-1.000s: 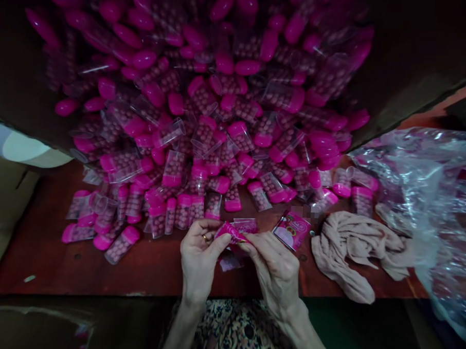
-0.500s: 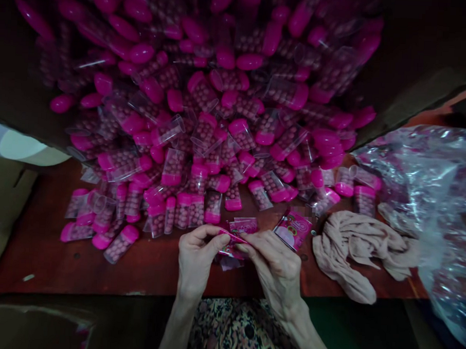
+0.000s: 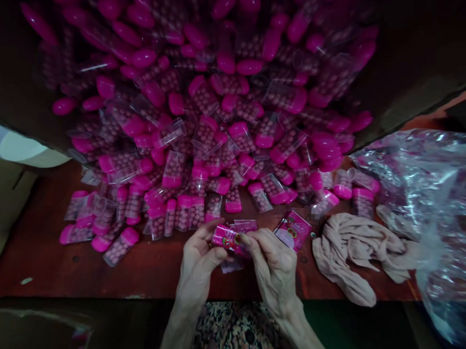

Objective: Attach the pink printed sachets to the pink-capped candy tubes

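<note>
A glossy pink printed label (image 3: pixel 224 237) with small fruit pictures is held between my two hands, just above the table's front part. My left hand (image 3: pixel 198 260) has its thumb below the label and its fingers behind the left end. The thumb and fingers of my right hand (image 3: pixel 273 263) pinch the right end. Whether anything is inside the label I cannot tell. Behind it, more pink labels (image 3: pixel 248 225) lie on the table, partly covered by my hands. A stack of pink labels (image 3: pixel 293 230) rests beyond my right knuckles.
A big heap of clear jars (image 3: pixel 173 169) with pink caps and round balls inside spills from a dark box onto the red-brown table (image 3: pixel 151 274). On the right lie a crumpled beige cloth (image 3: pixel 349 246) and a clear plastic bag (image 3: pixel 444 204).
The label has turned its printed face up toward me and shifted slightly left. My left thumb has moved down off its face, while my right hand keeps its pinch.
</note>
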The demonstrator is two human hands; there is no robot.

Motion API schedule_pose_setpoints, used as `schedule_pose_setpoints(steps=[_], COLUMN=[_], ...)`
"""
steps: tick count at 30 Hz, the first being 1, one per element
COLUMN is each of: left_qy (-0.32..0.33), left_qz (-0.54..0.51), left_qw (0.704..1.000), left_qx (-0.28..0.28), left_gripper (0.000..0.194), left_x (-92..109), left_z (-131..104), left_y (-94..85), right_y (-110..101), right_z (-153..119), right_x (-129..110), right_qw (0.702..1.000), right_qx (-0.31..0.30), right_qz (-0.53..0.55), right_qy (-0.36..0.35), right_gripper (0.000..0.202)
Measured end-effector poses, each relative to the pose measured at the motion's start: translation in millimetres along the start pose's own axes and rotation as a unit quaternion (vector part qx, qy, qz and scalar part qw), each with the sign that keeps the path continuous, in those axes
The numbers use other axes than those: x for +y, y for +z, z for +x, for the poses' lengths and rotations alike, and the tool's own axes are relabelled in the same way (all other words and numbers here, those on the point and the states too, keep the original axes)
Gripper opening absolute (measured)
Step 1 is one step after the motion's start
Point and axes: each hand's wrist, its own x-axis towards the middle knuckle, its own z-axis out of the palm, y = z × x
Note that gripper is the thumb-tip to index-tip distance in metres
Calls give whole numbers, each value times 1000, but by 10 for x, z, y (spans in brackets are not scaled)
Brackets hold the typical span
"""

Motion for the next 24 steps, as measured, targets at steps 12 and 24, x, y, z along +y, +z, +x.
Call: schedule_pose_setpoints(steps=[12, 24], left_qy=[-47, -39], left_qz=[-123, -169], left_qw=[984, 973], left_qx=[122, 152], left_gripper=[11, 17], left_x=[119, 212], left_z=[18, 31], left_y=[65, -9], right_y=[24, 390], right_z=[334, 820], right_x=[-19, 208], right_qw=[997, 980], right_qx=[-29, 56], right_qz=[-24, -71], right_qy=[61, 175], right_gripper=[23, 30])
